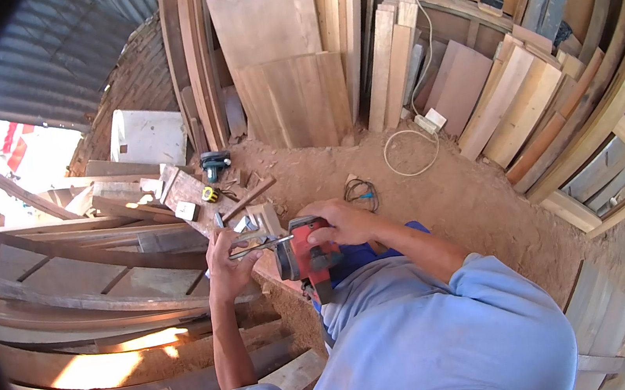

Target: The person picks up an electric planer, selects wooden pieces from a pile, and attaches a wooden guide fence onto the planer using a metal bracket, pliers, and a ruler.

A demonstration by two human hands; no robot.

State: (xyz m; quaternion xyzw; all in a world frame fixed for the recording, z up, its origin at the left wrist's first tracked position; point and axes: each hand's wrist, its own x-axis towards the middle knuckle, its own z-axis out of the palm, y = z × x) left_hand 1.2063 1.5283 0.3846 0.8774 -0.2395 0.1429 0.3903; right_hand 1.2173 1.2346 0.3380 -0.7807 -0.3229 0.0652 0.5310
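A red and black power tool (311,257) is in front of my body, near my lap. My right hand (344,224) is wrapped over its top. On the tool's other side, my left hand (228,260) has its fingers closed round a slim metal tool (260,247), whose tip reaches the power tool's black end. Just beyond my hands, a plank (190,191) bears a yellow tape measure (209,194), a small white box (187,211) and loose wood pieces. The underside of the power tool is partly hidden.
Stacked curved boards (103,282) fill the left side. A dark green power tool (214,163) lies beyond the plank. Coiled cables (360,193) and a white cord with a socket block (430,122) lie on the dirt floor. Timber (292,103) leans against the back wall.
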